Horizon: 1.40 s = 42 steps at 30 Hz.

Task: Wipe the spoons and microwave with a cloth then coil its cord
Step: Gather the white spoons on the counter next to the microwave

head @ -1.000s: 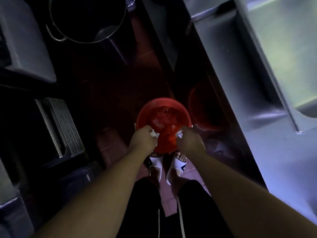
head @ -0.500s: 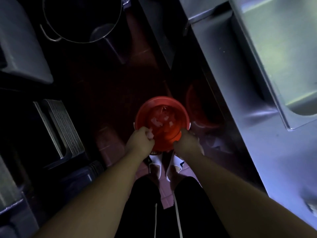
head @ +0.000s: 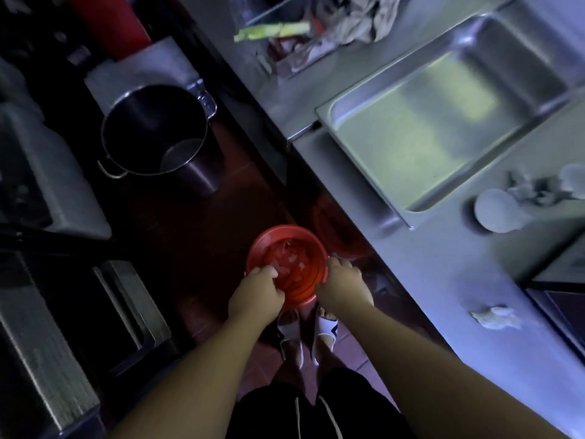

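I read this as the run-up to the wiping, not the wiping itself: both hands are on a red basin (head: 286, 230) held low in front of my legs, over the tiled floor (head: 221, 217) and just ahead of my sandals (head: 326, 327). My left hand (head: 258, 293) has its fingers curled over the near left rim. My right hand (head: 343, 285) grips the right rim the same way, thumb side in. I cannot tell whether the basin sits on the floor or hangs just above it. Pale bits lie inside it, too blurred to name. The likeliest cloth (head: 364, 20) is a crumpled grey heap at the far end of the steel desk (head: 443, 280) on my right, beyond the sunken steel tray (head: 427, 137), and well apart from both hands. A smaller pale wad (head: 493, 316) lies on the desk nearer me. No spoons show clearly. A dark box (head: 563, 280) cut off at the right edge of the desk may be the microwave, but I cannot confirm it, and I see no cord. A big pot (head: 196, 175) stands on the floor to the left. In my judgement, the next move calls for carrying the basin level, both grips firm, and setting it somewhere stable so a hand is free to reach the cloth.
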Each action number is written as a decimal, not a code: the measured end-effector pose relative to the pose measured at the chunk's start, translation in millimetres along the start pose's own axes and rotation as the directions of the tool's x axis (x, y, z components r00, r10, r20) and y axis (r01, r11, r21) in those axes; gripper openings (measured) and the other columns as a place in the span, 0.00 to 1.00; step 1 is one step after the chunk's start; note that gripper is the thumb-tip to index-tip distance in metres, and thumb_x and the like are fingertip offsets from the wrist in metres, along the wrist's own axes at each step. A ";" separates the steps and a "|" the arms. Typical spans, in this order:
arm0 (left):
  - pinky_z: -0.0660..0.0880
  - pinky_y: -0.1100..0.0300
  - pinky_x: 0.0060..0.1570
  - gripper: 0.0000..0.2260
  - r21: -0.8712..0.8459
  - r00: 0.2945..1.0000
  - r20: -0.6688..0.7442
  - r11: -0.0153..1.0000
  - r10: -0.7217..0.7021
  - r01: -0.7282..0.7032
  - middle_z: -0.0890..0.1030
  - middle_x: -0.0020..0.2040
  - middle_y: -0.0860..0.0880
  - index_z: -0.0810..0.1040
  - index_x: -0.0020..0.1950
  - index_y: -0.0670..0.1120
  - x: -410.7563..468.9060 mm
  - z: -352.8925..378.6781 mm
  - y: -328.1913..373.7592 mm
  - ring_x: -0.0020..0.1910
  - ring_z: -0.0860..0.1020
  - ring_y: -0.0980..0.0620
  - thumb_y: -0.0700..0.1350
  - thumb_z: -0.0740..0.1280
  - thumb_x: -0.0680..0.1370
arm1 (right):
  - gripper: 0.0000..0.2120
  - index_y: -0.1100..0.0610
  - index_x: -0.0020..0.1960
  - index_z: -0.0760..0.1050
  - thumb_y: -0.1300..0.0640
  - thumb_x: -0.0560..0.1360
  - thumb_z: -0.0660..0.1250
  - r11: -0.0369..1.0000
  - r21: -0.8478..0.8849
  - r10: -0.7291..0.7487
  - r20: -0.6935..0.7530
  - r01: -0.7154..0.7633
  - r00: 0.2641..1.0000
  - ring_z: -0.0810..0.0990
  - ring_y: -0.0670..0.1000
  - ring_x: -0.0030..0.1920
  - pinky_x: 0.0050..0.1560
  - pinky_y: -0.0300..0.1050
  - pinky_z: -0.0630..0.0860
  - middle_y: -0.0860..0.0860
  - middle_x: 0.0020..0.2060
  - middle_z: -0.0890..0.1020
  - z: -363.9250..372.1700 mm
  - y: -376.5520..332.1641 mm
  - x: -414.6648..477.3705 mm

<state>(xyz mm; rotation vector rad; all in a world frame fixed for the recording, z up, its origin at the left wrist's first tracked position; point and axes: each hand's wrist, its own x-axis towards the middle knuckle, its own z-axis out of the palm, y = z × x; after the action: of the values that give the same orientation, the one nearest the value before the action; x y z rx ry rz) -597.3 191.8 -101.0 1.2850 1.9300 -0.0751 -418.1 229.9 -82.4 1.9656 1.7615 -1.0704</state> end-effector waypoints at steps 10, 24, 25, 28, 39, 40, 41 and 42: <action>0.79 0.47 0.58 0.17 0.205 0.963 0.057 0.941 0.265 -0.271 0.76 0.65 0.55 0.75 0.66 0.56 -44.2 -14.5 69.0 0.62 0.78 0.49 0.48 0.65 0.78 | 0.18 0.55 0.65 0.70 0.55 0.76 0.62 0.981 0.113 0.170 -0.119 -0.157 0.978 0.71 0.60 0.64 0.60 0.56 0.72 0.56 0.62 0.73 -33.8 74.3 -73.8; 0.78 0.50 0.48 0.15 0.380 0.856 0.189 0.768 0.481 -0.516 0.76 0.61 0.52 0.76 0.63 0.54 -62.1 28.9 195.7 0.59 0.78 0.46 0.47 0.64 0.77 | 0.19 0.59 0.67 0.72 0.58 0.77 0.63 0.884 0.351 0.404 -0.245 -0.307 0.882 0.72 0.63 0.63 0.57 0.53 0.74 0.61 0.65 0.74 -58.0 209.2 -104.2; 0.78 0.50 0.51 0.14 0.375 0.855 0.193 0.769 0.482 -0.518 0.76 0.62 0.52 0.76 0.62 0.54 -63.0 34.5 204.0 0.59 0.77 0.46 0.47 0.64 0.76 | 0.19 0.59 0.68 0.71 0.57 0.77 0.64 0.882 0.355 0.411 -0.256 -0.311 0.875 0.72 0.64 0.63 0.57 0.53 0.74 0.62 0.66 0.73 -59.4 218.3 -103.0; 0.77 0.51 0.54 0.13 0.373 0.851 0.195 0.766 0.487 -0.524 0.77 0.62 0.52 0.77 0.60 0.54 -66.0 51.0 226.2 0.60 0.78 0.46 0.47 0.64 0.76 | 0.20 0.60 0.69 0.70 0.57 0.78 0.63 0.885 0.362 0.408 -0.301 -0.293 0.862 0.70 0.65 0.66 0.61 0.54 0.73 0.63 0.69 0.70 -63.9 245.1 -97.2; 0.78 0.50 0.56 0.15 0.405 0.852 0.200 0.750 0.485 -0.522 0.78 0.61 0.51 0.77 0.62 0.53 -63.7 86.9 281.5 0.60 0.78 0.47 0.47 0.66 0.76 | 0.18 0.56 0.64 0.73 0.49 0.78 0.69 0.933 0.302 0.271 -0.234 -0.195 0.934 0.70 0.62 0.64 0.63 0.55 0.74 0.58 0.63 0.73 -80.5 296.7 -61.3; 0.78 0.49 0.56 0.14 0.403 0.853 0.193 0.754 0.484 -0.519 0.78 0.61 0.52 0.76 0.62 0.54 -63.1 88.4 285.3 0.59 0.78 0.47 0.47 0.67 0.76 | 0.17 0.56 0.63 0.73 0.49 0.78 0.69 0.939 0.291 0.254 -0.227 -0.183 0.940 0.70 0.62 0.64 0.63 0.54 0.74 0.58 0.63 0.72 -79.4 297.8 -58.7; 0.78 0.49 0.56 0.14 0.404 0.856 0.186 0.757 0.482 -0.514 0.78 0.60 0.52 0.76 0.61 0.54 -63.0 89.6 288.7 0.59 0.78 0.46 0.48 0.67 0.75 | 0.17 0.57 0.63 0.73 0.50 0.79 0.69 0.944 0.282 0.239 -0.221 -0.173 0.946 0.69 0.61 0.64 0.62 0.55 0.74 0.58 0.63 0.72 -78.2 299.1 -57.6; 0.78 0.48 0.56 0.14 0.406 0.858 0.182 0.758 0.480 -0.510 0.78 0.60 0.52 0.76 0.61 0.54 -62.7 91.2 292.1 0.59 0.78 0.46 0.48 0.67 0.75 | 0.17 0.57 0.63 0.72 0.51 0.79 0.68 0.948 0.274 0.224 -0.218 -0.160 0.950 0.68 0.61 0.64 0.62 0.56 0.75 0.58 0.63 0.71 -76.6 301.2 -56.5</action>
<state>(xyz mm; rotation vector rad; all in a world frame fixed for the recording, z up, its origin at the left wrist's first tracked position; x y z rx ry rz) -301.0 244.5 -17.6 2.0425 1.4935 -0.2977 -107.2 176.1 -68.4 2.4663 1.5635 -1.0666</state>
